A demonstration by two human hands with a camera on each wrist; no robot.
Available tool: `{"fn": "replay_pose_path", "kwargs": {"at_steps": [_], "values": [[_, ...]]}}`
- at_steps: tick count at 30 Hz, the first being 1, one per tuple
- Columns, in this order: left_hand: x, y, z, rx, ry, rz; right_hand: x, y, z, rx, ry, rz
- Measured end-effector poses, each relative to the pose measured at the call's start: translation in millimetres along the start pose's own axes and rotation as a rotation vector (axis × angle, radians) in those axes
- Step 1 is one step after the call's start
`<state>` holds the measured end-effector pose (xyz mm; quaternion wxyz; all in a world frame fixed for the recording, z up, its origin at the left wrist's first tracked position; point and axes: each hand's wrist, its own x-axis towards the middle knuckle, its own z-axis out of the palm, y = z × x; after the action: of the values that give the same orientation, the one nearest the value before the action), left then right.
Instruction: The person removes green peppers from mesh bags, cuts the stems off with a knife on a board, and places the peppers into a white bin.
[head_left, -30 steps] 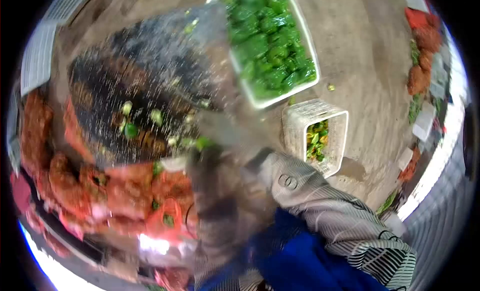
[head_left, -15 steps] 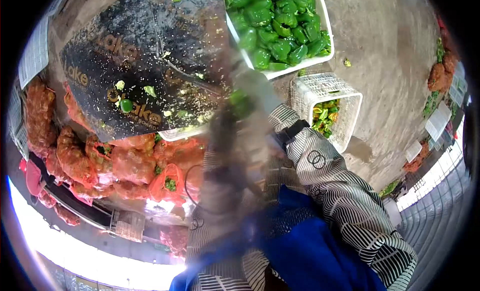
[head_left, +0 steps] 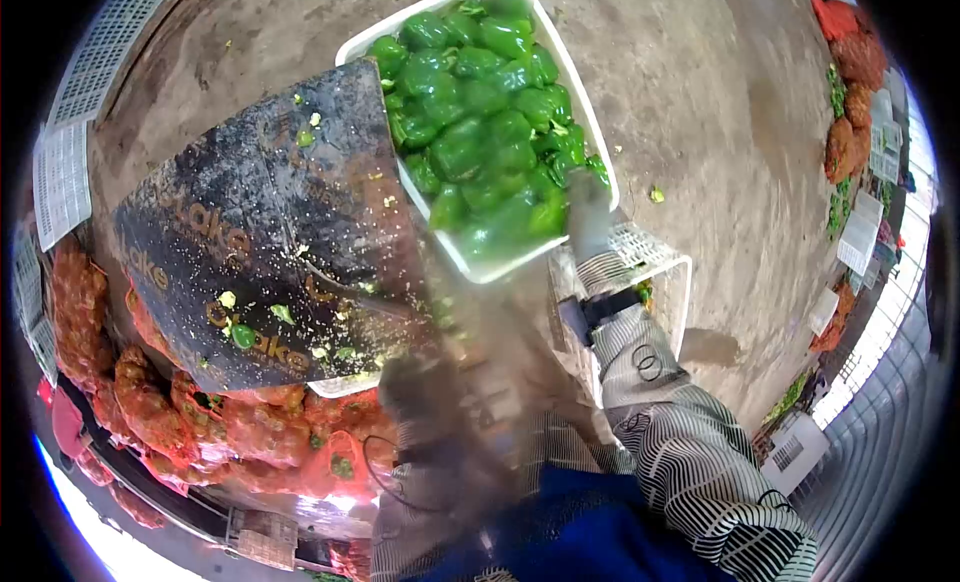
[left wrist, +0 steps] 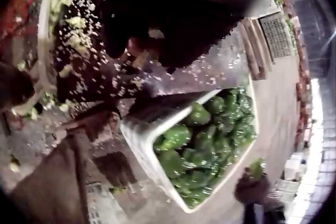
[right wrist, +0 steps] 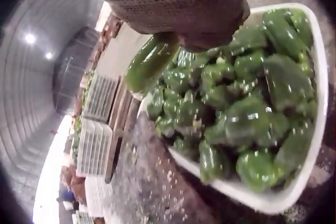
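In the head view my gloved right hand (head_left: pixel 588 210) is at the near right rim of a white crate (head_left: pixel 612 172) heaped with glossy green bell peppers (head_left: pixel 470 112). The right wrist view shows that hand gripping a green bell pepper (right wrist: pixel 151 65) above the heap. My left hand (head_left: pixel 415 387), blurred and dark, hovers by the near edge of a black sheet (head_left: pixel 270 212) with "Lake" lettering, strewn with seeds and pepper scraps. From the left wrist the left hand (left wrist: pixel 173 19) is a dark shape over the seeds, fingertips toward the sheet; I cannot tell whether it holds anything.
A smaller white crate (head_left: pixel 678 282), with yellow-green pieces in it, lies partly behind my right forearm. Red mesh sacks (head_left: pixel 250 432) line the near left side. White slatted crates (head_left: pixel 62 187) stand at the far left, with more sacks (head_left: pixel 850 112) along the right.
My right hand has gone from the sheet's right edge rightward to the pepper crate. The head view has shifted, so more of that crate shows. The left hand stays near the sheet.
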<state>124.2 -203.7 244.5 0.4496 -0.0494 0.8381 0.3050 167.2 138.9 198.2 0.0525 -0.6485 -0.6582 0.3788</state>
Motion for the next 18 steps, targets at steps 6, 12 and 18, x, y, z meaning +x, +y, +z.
{"fn": "replay_pose_path", "kwargs": {"at_steps": [6,12,18], "values": [[24,-77,-29,0.387,0.220,-0.207,132,31,-13,-0.074,-0.065,-0.245],[62,-156,-133,0.516,0.769,-0.105,205,126,20,-1.150,-0.086,-0.605],[164,-137,-250,0.582,0.816,-0.088,255,149,19,-0.389,-0.350,-0.565]]}}
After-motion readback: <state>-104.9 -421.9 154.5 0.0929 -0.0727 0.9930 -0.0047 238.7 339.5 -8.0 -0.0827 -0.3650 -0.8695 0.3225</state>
